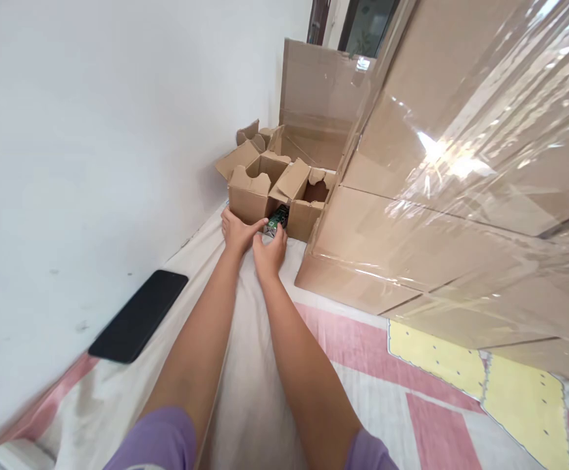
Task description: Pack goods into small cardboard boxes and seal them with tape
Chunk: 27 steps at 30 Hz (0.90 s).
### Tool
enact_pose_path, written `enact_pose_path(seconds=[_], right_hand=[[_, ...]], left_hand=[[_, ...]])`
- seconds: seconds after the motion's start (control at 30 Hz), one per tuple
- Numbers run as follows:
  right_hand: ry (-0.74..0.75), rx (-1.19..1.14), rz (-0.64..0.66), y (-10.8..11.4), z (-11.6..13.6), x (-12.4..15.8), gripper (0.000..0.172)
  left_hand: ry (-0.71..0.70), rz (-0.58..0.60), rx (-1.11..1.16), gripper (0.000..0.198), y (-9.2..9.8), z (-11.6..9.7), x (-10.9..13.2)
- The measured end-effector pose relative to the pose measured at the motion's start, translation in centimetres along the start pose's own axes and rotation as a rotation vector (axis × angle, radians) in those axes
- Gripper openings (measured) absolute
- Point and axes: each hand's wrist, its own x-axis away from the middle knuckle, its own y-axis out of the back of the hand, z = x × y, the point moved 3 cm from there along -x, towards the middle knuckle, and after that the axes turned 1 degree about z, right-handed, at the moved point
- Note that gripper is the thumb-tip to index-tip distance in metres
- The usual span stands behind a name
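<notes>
A small open cardboard box [247, 197] with torn flaps stands at the far end of the cloth. My left hand [239, 232] spans its lower front, fingers at the left corner and thumb stretched across to the right. Between this box and a second small cardboard box [302, 220] lies a small green-and-silver item [275, 220], its far end in shadow; its exact kind is unclear. My right hand [270, 251] is closed about the near end of that item, thumb on the left and fingers on the right.
A black phone [140, 316] lies at the left beside the white wall [78, 163]. On the right rises a large cardboard panel [411, 222] covered in shiny clear tape. More cardboard [321, 85] stands behind the boxes. Patterned cloth [362, 333] covers the surface.
</notes>
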Motion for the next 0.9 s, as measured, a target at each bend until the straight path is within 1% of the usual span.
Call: enact_pose_path(seconds=[0.07,0.13,0.3,0.43,0.5,0.6,0.67,0.73,0.8,0.83,0.9], right_hand=[[0.005,-0.008,-0.010,0.0,0.0,0.0,0.066],[0.011,-0.003,-0.014,0.0,0.0,0.1,0.066],[0.025,0.028,-0.028,0.1,0.1,0.1,0.064],[0.045,0.046,-0.047,0.3,0.4,0.0,0.062],[0.057,0.023,-0.041,0.3,0.5,0.0,0.060],[0.092,-0.045,-0.030,0.2,0.9,0.0,0.050],[0.120,-0.151,-0.038,0.5,1.5,-0.1,0.041],[0.145,-0.308,-0.044,1.1,2.6,-0.3,0.026],[0.178,-0.470,-0.029,2.2,4.3,0.0,0.012],[0.202,-0.536,-0.013,3.0,5.3,0.4,0.010],[0.246,-0.628,0.022,5.0,7.3,2.1,0.007]], left_hand=[[-0.031,0.012,0.022,0.121,-0.2,0.0,0.0],[-0.023,0.008,0.019,0.124,-0.2,0.0,0.1],[-0.038,-0.031,0.060,0.117,0.2,-0.6,0.5],[-0.018,-0.055,0.064,0.112,0.9,-0.9,0.8],[-0.023,-0.069,0.068,0.108,1.4,-1.0,1.0],[-0.014,-0.094,0.072,0.102,2.7,-1.3,1.3],[-0.001,-0.104,0.080,0.100,4.1,-1.8,1.6],[-0.025,-0.110,0.092,0.099,6.2,-2.9,2.3],[-0.072,-0.144,0.112,0.101,9.0,-4.1,3.6],[-0.085,-0.177,0.125,0.103,10.6,-4.7,4.6],[-0.065,-0.247,0.166,0.106,13.8,-5.3,7.0]])
